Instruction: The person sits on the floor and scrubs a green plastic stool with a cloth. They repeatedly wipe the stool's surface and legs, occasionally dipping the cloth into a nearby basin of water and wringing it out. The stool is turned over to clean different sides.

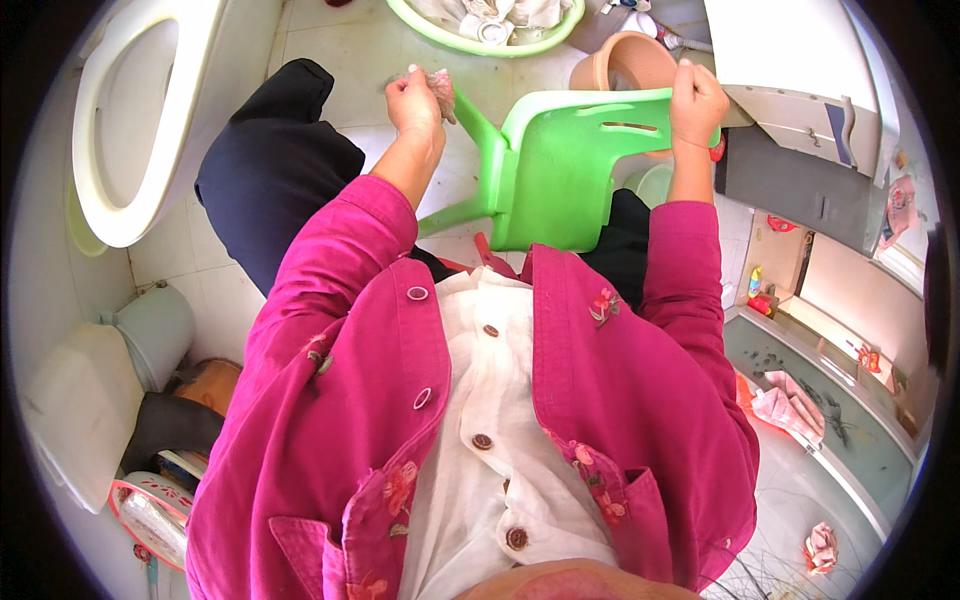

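Tiled bathroom floor; right hand (697, 100) grasps green plastic chair (560, 170), left hand (415, 98) clenches pinkish rag (440, 88)

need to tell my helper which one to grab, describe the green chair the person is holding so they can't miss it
Start at the white toilet on the left and look right across the tiled floor. The green plastic chair lies tipped over, gripped at its top edge by the right hand. It is far brighter than the pale green basin beyond.

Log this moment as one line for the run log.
left hand: grips crumpled pinkish cloth | right hand: holds green plastic chair by backrest edge | chair tipped over bathroom floor
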The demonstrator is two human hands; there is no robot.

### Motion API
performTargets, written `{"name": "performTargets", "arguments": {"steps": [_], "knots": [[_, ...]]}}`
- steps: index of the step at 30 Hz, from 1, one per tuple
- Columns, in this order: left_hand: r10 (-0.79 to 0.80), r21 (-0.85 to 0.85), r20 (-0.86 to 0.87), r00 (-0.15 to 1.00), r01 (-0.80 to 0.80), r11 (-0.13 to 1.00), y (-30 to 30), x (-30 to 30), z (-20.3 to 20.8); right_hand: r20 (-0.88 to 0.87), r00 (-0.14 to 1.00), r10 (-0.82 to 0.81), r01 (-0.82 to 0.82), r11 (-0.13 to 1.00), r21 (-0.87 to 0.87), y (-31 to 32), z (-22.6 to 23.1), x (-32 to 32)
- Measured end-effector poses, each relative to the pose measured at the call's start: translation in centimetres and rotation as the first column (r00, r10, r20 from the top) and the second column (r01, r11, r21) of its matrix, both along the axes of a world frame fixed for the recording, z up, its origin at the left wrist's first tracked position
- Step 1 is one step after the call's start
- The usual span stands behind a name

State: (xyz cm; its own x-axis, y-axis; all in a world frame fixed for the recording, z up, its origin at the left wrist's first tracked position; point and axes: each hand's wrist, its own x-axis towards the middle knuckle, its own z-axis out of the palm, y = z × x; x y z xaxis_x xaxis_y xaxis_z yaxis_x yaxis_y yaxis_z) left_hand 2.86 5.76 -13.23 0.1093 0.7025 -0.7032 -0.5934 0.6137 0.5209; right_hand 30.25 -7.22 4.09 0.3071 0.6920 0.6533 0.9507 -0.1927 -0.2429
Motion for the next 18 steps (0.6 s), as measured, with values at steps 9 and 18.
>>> {"name": "performTargets", "arguments": {"steps": [9,18], "knots": [[-0.613,0.416,-0.381,0.692,0.720,0.555,-7.3,4.2,-0.4,0.031,0.997,-0.065,0.066,0.997,-0.035,-1.1,-0.9,2.0],[-0.294,0.312,-0.869,0.399,0.901,0.302,-8.1,3.0,-0.2,0.004,0.995,0.099,-0.099,0.994,-0.055,0.5,-0.8,-1.9]]}}
